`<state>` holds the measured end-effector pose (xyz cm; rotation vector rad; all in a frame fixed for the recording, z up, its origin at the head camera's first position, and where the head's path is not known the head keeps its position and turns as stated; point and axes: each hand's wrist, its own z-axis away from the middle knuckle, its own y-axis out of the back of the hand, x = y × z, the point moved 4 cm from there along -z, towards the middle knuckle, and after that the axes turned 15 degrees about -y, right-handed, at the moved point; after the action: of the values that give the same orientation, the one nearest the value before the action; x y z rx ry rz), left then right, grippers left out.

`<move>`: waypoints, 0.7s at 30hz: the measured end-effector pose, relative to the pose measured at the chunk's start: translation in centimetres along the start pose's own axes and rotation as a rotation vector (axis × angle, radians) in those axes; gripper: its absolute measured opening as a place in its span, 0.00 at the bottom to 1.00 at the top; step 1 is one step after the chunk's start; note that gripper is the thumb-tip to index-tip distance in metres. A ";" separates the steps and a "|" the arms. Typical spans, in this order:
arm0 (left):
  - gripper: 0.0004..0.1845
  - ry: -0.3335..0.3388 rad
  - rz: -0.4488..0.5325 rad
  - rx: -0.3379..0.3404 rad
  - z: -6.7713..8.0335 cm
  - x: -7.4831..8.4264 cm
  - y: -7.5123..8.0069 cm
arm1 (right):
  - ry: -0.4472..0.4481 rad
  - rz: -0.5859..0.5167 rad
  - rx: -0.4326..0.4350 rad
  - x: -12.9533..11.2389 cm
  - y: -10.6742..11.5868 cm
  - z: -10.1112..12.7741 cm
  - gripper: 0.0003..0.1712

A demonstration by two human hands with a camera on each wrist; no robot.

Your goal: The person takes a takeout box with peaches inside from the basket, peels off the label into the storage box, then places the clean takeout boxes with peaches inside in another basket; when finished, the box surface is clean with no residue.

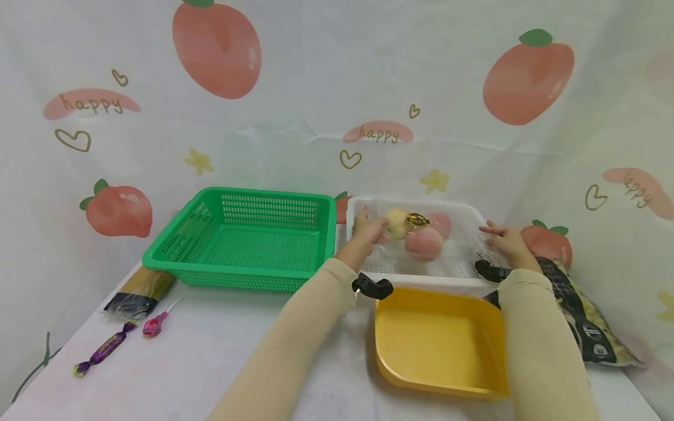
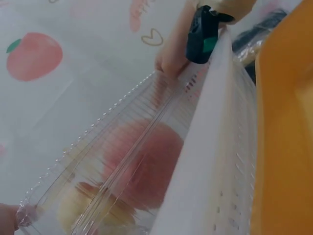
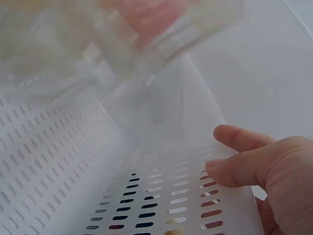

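Nearest, a yellow tray (image 1: 439, 345) sits on the counter (image 1: 210, 345). Beyond it, the left hand (image 1: 367, 232) has its fingers grasping a clear fruit box (image 1: 416, 234) inside the white basket (image 1: 421, 272). The right hand (image 1: 506, 241) rests with released fingers on the basket's right rim. A green basket (image 1: 247, 240) stands left.

A clear plastic box (image 2: 105, 166) holding peaches (image 2: 142, 164) lies against the white basket's wall (image 2: 205, 161). A fingertip (image 2: 7, 215) touches its corner; the yellow tray (image 2: 286, 127) sits alongside.
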<state>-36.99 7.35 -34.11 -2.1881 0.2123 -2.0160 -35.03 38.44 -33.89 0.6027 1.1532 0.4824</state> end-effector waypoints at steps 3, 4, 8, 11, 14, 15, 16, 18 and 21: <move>0.39 -0.002 0.015 0.018 0.0 0.4 0.2 | -0.006 -0.008 -0.008 -0.1 -0.1 0.0 0.30; 0.39 -0.002 0.022 0.024 0.0 0.6 0.3 | -0.007 -0.009 -0.007 -0.1 -0.1 -0.1 0.30; 0.39 -0.008 0.069 0.024 0.1 1.4 0.6 | -0.010 -0.005 -0.001 -0.1 -0.1 -0.3 0.30; 0.38 -0.023 0.081 0.028 0.2 2.0 1.0 | -0.014 0.003 0.000 0.0 -0.1 -0.4 0.30; 0.38 -0.038 0.097 0.033 0.2 2.4 1.6 | -0.011 0.006 0.000 0.0 0.0 -0.4 0.30; 0.38 -0.041 0.106 0.038 0.2 2.4 1.8 | -0.006 0.004 0.001 0.0 0.1 -0.4 0.29; 0.38 -0.041 0.119 0.045 0.2 2.5 2.0 | -0.005 0.002 -0.002 0.0 0.1 -0.4 0.29; 0.38 -0.041 0.143 0.056 0.3 2.6 2.4 | -0.001 0.001 -0.008 0.1 0.1 -0.3 0.29; 0.38 -0.043 0.176 0.074 0.4 2.6 3.1 | -0.008 -0.002 -0.018 0.1 0.2 -0.2 0.29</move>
<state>-36.42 3.79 -32.21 -2.0865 0.3089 -1.8520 -35.22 38.64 -33.89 0.5871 1.1411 0.4876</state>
